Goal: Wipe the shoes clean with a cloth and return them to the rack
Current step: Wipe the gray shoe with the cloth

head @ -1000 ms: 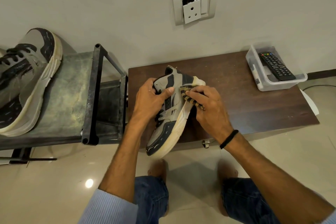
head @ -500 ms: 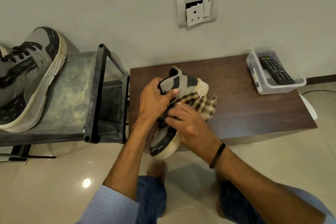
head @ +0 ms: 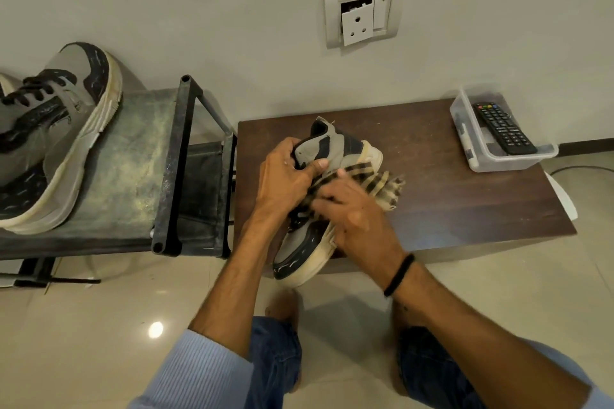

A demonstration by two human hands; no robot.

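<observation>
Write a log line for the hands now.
left hand: holds shoe | right hand: holds cloth against shoe | second shoe: on rack

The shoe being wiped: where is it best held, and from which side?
At the collar by the heel, from the left, as the left hand does. The shoe lies tilted, sole to the right, so that rim gives an edge to grip and leaves side and sole free for the cloth in the right hand.
</observation>
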